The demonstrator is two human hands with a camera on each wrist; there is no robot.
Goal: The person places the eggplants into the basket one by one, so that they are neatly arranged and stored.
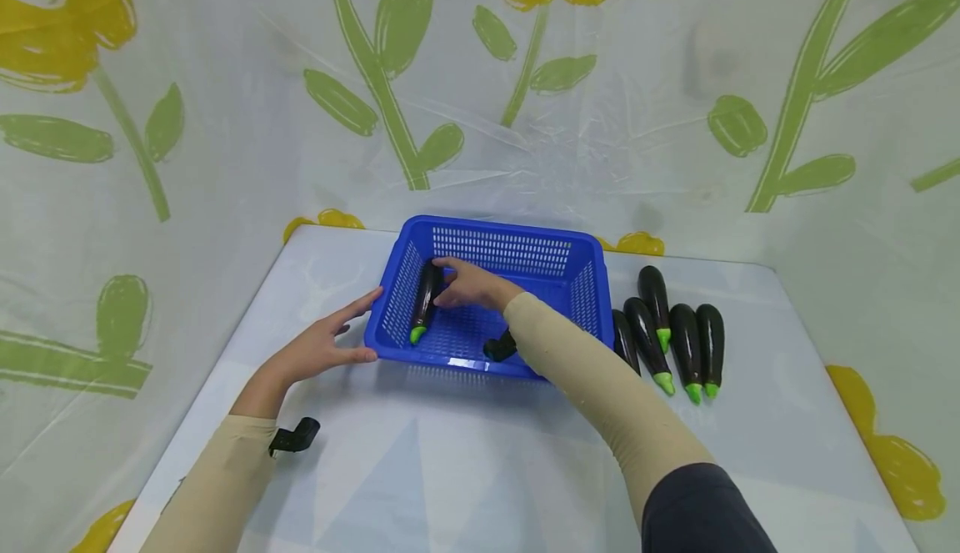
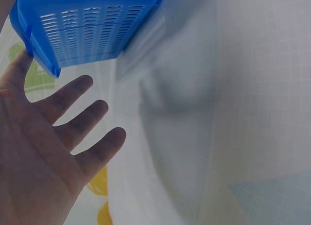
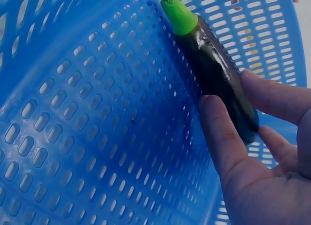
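A blue perforated plastic basket (image 1: pixel 480 367) stands at the table's back middle. Inside it, along the left wall, lies a dark, glossy eggplant (image 1: pixel 426 294) with a bright green stem end pointing toward me. My right hand (image 1: pixel 476 284) reaches in from the right and holds this eggplant (image 3: pixel 218 69) by its dark end, thumb and fingers on opposite sides. My left hand (image 1: pixel 318 349) is spread at the basket's left side, fingertips right at the rim. In the left wrist view, three straight fingers of the left hand (image 2: pixel 43 137) point away from the basket (image 2: pixel 92 28).
Right of the basket, several more eggplants (image 1: pixel 686 349) lie close together on the white table (image 1: pixel 465 470), one right beside the basket wall. A pale curtain (image 1: pixel 637 119) with yellow flowers and green leaves hangs behind the table. Black wrist mounts (image 1: pixel 296 436) sit on both forearms.
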